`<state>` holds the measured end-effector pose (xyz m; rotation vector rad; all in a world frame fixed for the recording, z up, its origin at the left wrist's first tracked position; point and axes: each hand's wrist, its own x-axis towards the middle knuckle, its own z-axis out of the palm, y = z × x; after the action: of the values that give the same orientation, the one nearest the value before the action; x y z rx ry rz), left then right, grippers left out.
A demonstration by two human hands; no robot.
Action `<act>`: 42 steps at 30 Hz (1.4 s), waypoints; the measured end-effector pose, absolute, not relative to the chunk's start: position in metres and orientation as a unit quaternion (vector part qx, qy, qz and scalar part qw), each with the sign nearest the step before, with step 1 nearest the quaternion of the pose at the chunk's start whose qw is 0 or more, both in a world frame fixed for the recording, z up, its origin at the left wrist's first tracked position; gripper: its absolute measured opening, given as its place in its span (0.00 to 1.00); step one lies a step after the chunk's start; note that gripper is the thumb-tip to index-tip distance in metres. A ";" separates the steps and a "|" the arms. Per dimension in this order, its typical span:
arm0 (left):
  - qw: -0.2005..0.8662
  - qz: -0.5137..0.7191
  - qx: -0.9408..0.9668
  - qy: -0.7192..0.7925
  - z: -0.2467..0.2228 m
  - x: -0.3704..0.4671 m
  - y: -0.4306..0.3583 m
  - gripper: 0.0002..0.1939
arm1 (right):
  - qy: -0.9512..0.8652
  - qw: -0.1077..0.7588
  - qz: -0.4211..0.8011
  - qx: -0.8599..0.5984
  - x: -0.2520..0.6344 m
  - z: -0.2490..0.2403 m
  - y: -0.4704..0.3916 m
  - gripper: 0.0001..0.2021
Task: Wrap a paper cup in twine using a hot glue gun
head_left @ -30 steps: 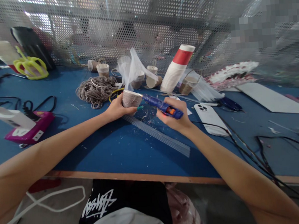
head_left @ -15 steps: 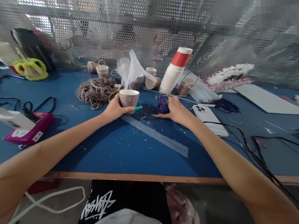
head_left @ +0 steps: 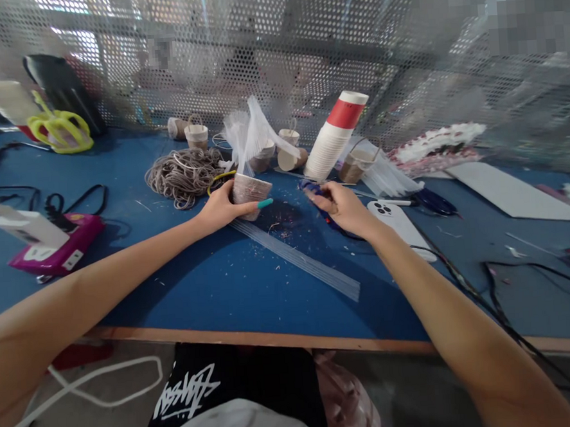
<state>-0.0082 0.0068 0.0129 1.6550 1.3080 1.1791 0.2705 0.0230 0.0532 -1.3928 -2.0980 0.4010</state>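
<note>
My left hand (head_left: 223, 209) is closed round a small paper cup (head_left: 251, 190) whose side looks wrapped in pale cord. The cup leans to the right, and a teal cover sits on my thumb tip. To the right, my right hand (head_left: 340, 207) grips a dark blue hot glue gun (head_left: 326, 216) with a black cable; my fingers hide much of it. A gap of bare tabletop separates the gun from the cup. Between and below my hands lies a row of clear glue sticks (head_left: 297, 258).
A heap of grey-brown cord (head_left: 186, 174) lies behind my left hand. A leaning stack of paper cups (head_left: 331, 140) stands behind my right hand, with a white phone (head_left: 399, 226) beside it. A magenta power strip (head_left: 58, 247) is at left; a perforated metal screen (head_left: 275, 59) rises behind.
The cup has tipped over to the right in my left hand. My right hand has closed round the glue gun and turned it from its upright stance.
</note>
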 end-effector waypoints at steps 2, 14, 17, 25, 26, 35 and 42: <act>0.364 0.452 0.641 0.502 0.014 -0.008 0.006 0.36 | -0.723 0.368 0.275 -0.516 0.267 0.056 0.023 0.25; 0.360 0.454 0.637 0.509 0.011 -0.007 0.008 0.35 | -0.685 0.465 0.408 -0.384 0.242 0.076 -0.020 0.19; 0.366 0.449 0.640 0.504 0.013 -0.007 0.007 0.33 | -0.727 0.434 0.366 -0.386 0.233 0.067 -0.029 0.17; 0.355 0.443 0.647 0.509 0.014 -0.007 0.007 0.32 | -0.738 0.418 0.356 -0.392 0.227 0.056 -0.023 0.14; 0.354 0.443 0.647 0.511 0.014 -0.007 0.007 0.32 | -0.738 0.418 0.355 -0.394 0.228 0.056 -0.022 0.13; 0.343 0.458 0.648 0.503 0.011 -0.007 0.009 0.27 | -0.753 0.390 0.342 -0.404 0.230 0.050 -0.019 0.12; 0.347 0.444 0.645 0.516 0.014 -0.005 0.007 0.31 | -0.743 0.420 0.326 -0.406 0.226 0.055 -0.022 0.12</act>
<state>-0.0054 0.0070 0.0141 1.6730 1.3373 1.1516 0.2257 -0.0223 0.0546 -1.0187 -1.8630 0.8165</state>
